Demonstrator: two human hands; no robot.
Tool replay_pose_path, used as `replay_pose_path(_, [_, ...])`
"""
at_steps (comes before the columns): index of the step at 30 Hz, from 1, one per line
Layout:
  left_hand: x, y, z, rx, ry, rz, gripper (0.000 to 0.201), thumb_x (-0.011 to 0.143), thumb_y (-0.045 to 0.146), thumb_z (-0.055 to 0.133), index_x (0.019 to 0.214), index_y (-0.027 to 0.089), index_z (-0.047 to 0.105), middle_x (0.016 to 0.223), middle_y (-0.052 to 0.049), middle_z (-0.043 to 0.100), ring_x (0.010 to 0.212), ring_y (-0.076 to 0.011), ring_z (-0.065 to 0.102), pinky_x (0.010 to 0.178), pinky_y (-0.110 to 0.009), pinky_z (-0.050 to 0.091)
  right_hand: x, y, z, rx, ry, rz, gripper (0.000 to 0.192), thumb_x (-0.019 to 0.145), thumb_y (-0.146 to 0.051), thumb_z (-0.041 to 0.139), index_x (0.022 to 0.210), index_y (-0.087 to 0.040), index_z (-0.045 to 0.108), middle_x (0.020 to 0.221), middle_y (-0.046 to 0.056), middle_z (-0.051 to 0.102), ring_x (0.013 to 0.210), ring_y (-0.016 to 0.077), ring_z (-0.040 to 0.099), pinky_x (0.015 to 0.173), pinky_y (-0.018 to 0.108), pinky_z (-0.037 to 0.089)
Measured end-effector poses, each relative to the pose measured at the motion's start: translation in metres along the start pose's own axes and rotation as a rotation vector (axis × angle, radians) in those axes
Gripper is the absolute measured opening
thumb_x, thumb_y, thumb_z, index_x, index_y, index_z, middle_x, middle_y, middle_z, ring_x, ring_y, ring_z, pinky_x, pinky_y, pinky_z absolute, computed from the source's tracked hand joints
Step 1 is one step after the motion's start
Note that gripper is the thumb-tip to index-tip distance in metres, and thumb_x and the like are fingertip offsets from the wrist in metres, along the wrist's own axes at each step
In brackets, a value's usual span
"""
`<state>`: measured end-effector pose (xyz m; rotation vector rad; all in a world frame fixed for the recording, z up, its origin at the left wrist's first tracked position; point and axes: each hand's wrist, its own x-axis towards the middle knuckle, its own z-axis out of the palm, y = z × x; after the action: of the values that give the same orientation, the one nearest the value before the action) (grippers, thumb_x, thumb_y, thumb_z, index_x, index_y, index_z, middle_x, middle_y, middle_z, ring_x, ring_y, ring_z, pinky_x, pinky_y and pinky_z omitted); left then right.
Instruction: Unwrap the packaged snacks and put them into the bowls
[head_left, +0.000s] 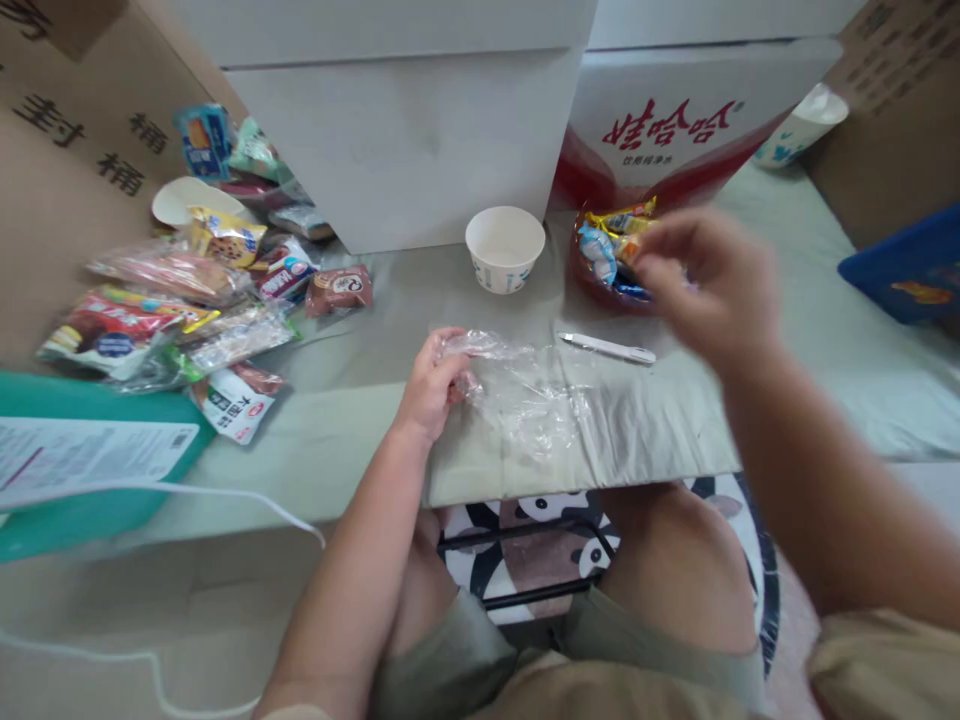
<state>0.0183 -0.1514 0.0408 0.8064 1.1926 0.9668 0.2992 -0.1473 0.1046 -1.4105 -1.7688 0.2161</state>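
Note:
My left hand (439, 380) is closed on the edge of a clear plastic bag (536, 400), which lies crumpled and flat on the table cloth. My right hand (712, 280), blurred, is over the right side of a dark red bowl (581, 275) of wrapped candies (598, 250). Its thumb and fingers are pinched together, and I cannot make out what is between them. A white utility knife (607, 348) lies between the bag and the bowl. Left of the bowl stands a white paper bowl (505, 250) with a blue pattern, nothing visible inside.
Packaged snacks (180, 275) are heaped at the left by a cardboard box (82, 120). A green container (97, 470) and a white cable (225, 490) are at the front left. White boxes (420, 140) stand behind. A paper cup (799, 130) and a blue package (907, 265) are at the right.

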Motion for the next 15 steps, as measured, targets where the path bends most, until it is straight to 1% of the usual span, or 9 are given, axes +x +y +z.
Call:
replay_pose_path(2, [0.001, -0.002, -0.003, 0.03, 0.038, 0.029, 0.063, 0.06, 0.023, 0.068, 0.121, 0.027, 0.054, 0.103, -0.002, 0.069, 0.064, -0.0105, 0.064, 0.045, -0.018, 0.032, -0.056, -0.044, 0.03, 0.082, -0.135, -0.067, 0.012, 0.097, -0.031, 0.057, 0.1, -0.029, 0.068, 0.094, 0.006, 0.076, 0.091, 0.0265, 0.076, 0.086, 0.052, 0.065])
replay_pose_path(3, [0.001, -0.003, -0.006, 0.047, 0.05, 0.042, 0.07, 0.06, 0.021, 0.068, 0.128, 0.03, 0.051, 0.112, -0.004, 0.067, 0.073, -0.0132, 0.069, 0.048, -0.018, 0.036, -0.08, -0.057, 0.047, 0.103, -0.235, -0.122, 0.018, 0.094, -0.032, 0.06, 0.11, -0.027, 0.068, 0.103, 0.008, 0.077, 0.098, 0.0283, 0.076, 0.088, 0.052, 0.064])
replay_pose_path(4, [0.001, -0.004, -0.008, 0.064, 0.056, 0.055, 0.076, 0.061, 0.019, 0.069, 0.133, 0.032, 0.047, 0.119, -0.006, 0.065, 0.082, -0.0157, 0.071, 0.053, -0.019, 0.041, -0.099, -0.064, 0.063, 0.065, -0.336, -0.138, 0.038, 0.09, -0.036, 0.067, 0.126, -0.023, 0.065, 0.125, 0.013, 0.074, 0.116, 0.0335, 0.072, 0.097, 0.057, 0.061])
replay_pose_path(5, [0.0, -0.005, -0.012, 0.078, 0.059, 0.073, 0.081, 0.062, 0.018, 0.069, 0.137, 0.034, 0.044, 0.125, -0.007, 0.062, 0.09, -0.0178, 0.072, 0.058, -0.021, 0.045, -0.114, -0.066, 0.078, 0.019, -0.399, -0.126, 0.054, 0.085, -0.037, 0.071, 0.135, -0.02, 0.061, 0.138, 0.017, 0.068, 0.126, 0.0368, 0.066, 0.102, 0.06, 0.058])
replay_pose_path(6, [-0.001, -0.007, -0.016, 0.092, 0.06, 0.097, 0.085, 0.062, 0.017, 0.07, 0.14, 0.036, 0.041, 0.13, -0.008, 0.059, 0.096, -0.0193, 0.071, 0.062, -0.022, 0.049, -0.125, -0.063, 0.09, -0.017, -0.456, -0.106, 0.061, 0.083, -0.035, 0.072, 0.14, -0.018, 0.058, 0.143, 0.018, 0.064, 0.132, 0.0375, 0.063, 0.106, 0.061, 0.055])
replay_pose_path(8, [-0.003, -0.01, -0.027, 0.131, 0.059, 0.155, 0.09, 0.063, 0.017, 0.074, 0.142, 0.038, 0.039, 0.134, -0.008, 0.055, 0.104, -0.0217, 0.07, 0.072, -0.027, 0.053, -0.137, -0.054, 0.105, -0.069, -0.504, -0.071, 0.047, 0.086, -0.028, 0.066, 0.132, -0.018, 0.064, 0.143, 0.017, 0.065, 0.135, 0.0356, 0.061, 0.111, 0.06, 0.051])
replay_pose_path(10, [-0.005, -0.012, -0.038, 0.18, 0.066, 0.202, 0.089, 0.065, 0.021, 0.077, 0.143, 0.04, 0.039, 0.136, -0.009, 0.053, 0.112, -0.0242, 0.069, 0.081, -0.032, 0.056, -0.141, -0.044, 0.109, -0.089, -0.489, -0.062, 0.028, 0.09, -0.021, 0.057, 0.113, -0.02, 0.072, 0.139, 0.014, 0.069, 0.134, 0.0333, 0.062, 0.112, 0.058, 0.05])
replay_pose_path(12, [-0.007, -0.012, -0.048, 0.248, 0.105, 0.251, 0.079, 0.071, 0.028, 0.077, 0.142, 0.039, 0.044, 0.137, -0.009, 0.054, 0.12, -0.027, 0.066, 0.088, -0.036, 0.056, -0.141, -0.04, 0.107, -0.1, -0.458, -0.079, 0.026, 0.09, -0.018, 0.054, 0.105, -0.021, 0.074, 0.143, 0.012, 0.068, 0.137, 0.0336, 0.06, 0.112, 0.058, 0.049])
replay_pose_path(15, [-0.009, -0.008, -0.058, 0.488, 0.111, 0.361, 0.057, 0.073, 0.034, 0.077, 0.127, 0.03, 0.061, 0.138, -0.009, 0.058, 0.136, -0.0302, 0.056, 0.108, -0.042, 0.05, -0.14, -0.04, 0.104, -0.1, -0.471, -0.135, 0.033, 0.089, -0.016, 0.055, 0.111, -0.025, 0.077, 0.146, 0.007, 0.066, 0.144, 0.0334, 0.054, 0.118, 0.061, 0.042])
